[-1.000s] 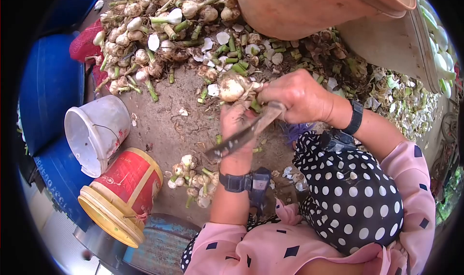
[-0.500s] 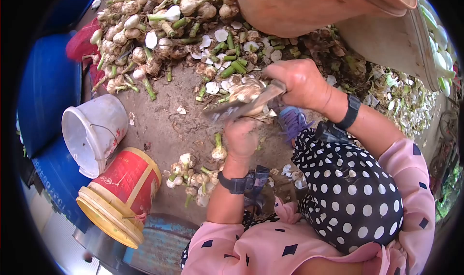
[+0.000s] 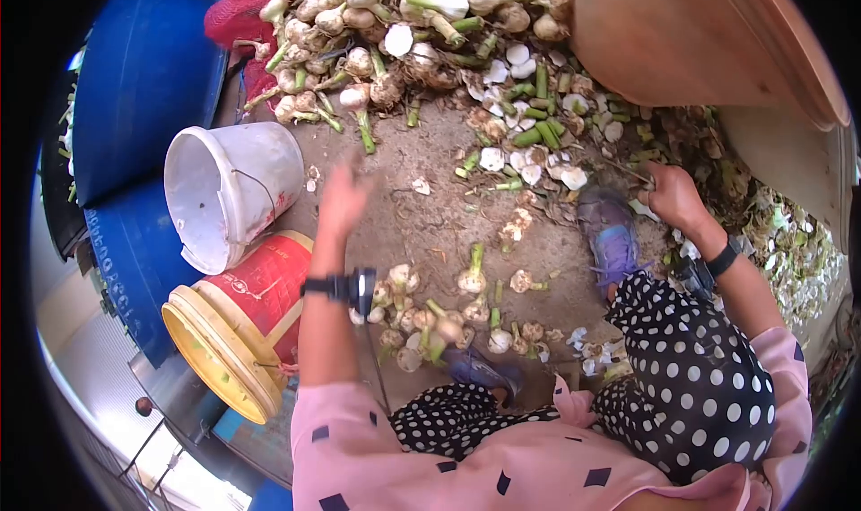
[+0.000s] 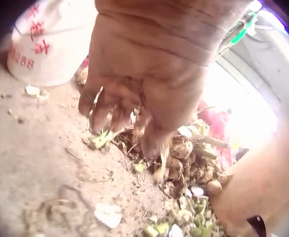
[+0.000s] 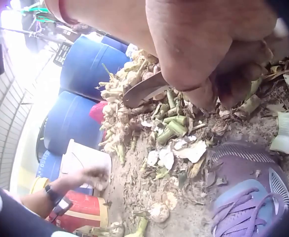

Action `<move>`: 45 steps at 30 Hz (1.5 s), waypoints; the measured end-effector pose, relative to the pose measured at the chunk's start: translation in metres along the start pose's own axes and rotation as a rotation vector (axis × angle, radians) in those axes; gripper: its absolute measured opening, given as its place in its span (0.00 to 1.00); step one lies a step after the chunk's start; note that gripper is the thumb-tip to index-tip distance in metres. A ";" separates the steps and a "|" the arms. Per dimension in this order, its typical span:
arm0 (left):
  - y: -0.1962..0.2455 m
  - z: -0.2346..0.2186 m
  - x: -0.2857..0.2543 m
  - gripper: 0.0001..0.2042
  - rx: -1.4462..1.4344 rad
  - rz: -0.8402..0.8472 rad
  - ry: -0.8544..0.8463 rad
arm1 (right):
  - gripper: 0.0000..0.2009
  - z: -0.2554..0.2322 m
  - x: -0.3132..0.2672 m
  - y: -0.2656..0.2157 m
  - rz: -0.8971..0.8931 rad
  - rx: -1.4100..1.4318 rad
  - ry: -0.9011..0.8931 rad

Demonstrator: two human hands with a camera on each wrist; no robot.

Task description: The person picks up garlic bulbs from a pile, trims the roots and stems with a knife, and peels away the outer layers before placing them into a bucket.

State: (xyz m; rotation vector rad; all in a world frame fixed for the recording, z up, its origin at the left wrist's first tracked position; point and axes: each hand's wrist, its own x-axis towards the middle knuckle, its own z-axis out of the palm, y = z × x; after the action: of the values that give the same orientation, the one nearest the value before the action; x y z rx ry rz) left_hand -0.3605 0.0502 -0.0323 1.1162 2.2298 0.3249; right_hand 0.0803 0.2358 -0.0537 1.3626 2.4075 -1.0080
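Observation:
My left hand (image 3: 345, 201) is stretched out over the ground beside the white bucket, blurred by motion. In the left wrist view its fingers (image 4: 120, 106) point down loosely with nothing in them. My right hand (image 3: 677, 197) grips a knife (image 5: 144, 91) low over the ground near the shoe, the blade pointing toward the heap. A big heap of garlic bulbs (image 3: 359, 62) with stems lies ahead of the left hand. A smaller group of trimmed garlic bulbs (image 3: 404, 318) lies near my feet, with one blurred bulb (image 3: 447, 329) over it.
Cut stems (image 3: 543, 134) and white peels (image 3: 531, 172) litter the ground before the right hand. A white bucket (image 3: 278, 157) and a red-and-yellow bucket (image 3: 260, 278) lie at left, by blue barrels (image 3: 148, 80). A large orange tub (image 3: 700, 35) stands at upper right. A purple shoe (image 3: 614, 233) is planted nearby.
The garlic bulb held between both hands has left them. My left hand has swung left and forward; the right hand has drawn away to the right with the knife. The head view has shifted.

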 end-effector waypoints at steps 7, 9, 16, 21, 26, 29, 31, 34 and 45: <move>-0.060 0.056 0.148 0.33 -0.139 -0.134 0.390 | 0.18 -0.004 -0.010 -0.010 -0.062 0.033 -0.034; -0.005 0.057 0.107 0.32 -0.857 -0.248 0.437 | 0.19 -0.011 -0.007 -0.019 -0.089 0.053 -0.072; 0.124 0.115 -0.060 0.27 -1.126 -0.105 0.077 | 0.17 -0.029 -0.007 -0.077 -0.465 0.001 0.085; 0.170 0.137 -0.103 0.17 -0.871 0.125 0.120 | 0.16 -0.031 -0.017 -0.088 -0.594 0.023 0.222; 0.149 0.152 -0.105 0.18 -0.426 0.460 0.142 | 0.15 -0.034 -0.022 -0.084 -0.593 -0.020 0.207; 0.146 0.156 -0.112 0.18 -1.016 0.121 -0.045 | 0.16 -0.036 -0.021 -0.080 -0.595 -0.046 0.206; 0.145 0.155 -0.120 0.18 -1.062 0.140 -0.048 | 0.13 -0.033 -0.013 -0.065 -0.561 -0.067 0.235; 0.177 0.114 -0.131 0.24 -1.391 0.165 -0.237 | 0.11 -0.018 0.020 0.023 -0.204 -0.250 0.231; 0.225 0.137 -0.088 0.18 -1.811 -0.133 -0.110 | 0.13 -0.038 -0.005 -0.067 -0.187 1.053 -0.280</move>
State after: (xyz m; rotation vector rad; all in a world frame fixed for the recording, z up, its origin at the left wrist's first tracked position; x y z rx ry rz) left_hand -0.0918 0.1122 0.0028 -0.0608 1.0122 1.6448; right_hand 0.0347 0.2340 0.0081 1.0631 1.8080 -2.5202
